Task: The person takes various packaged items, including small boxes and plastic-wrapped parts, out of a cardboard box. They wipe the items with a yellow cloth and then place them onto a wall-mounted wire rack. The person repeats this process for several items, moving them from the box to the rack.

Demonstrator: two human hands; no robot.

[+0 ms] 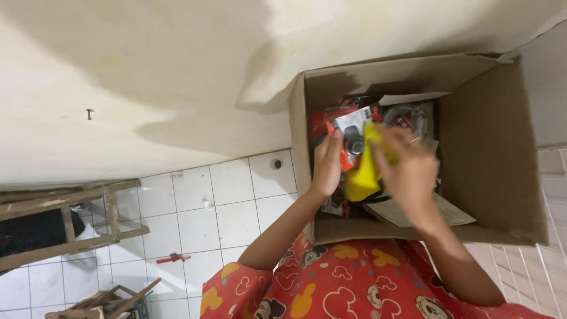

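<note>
Inside open brown cardboard box (496, 147) on white tiled floor (230, 207), left hand (328, 162) grips red-and-grey packaged item (348, 133), right hand (407, 171) closed on yellow cloth (361, 177); sorting contents, lifting clear likely needs steady grip.

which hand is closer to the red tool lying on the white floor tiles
Left. The left hand is at the near-left inside of the cardboard box, on the side toward the red tool. The right hand, holding a yellow cloth, is farther right.
</note>
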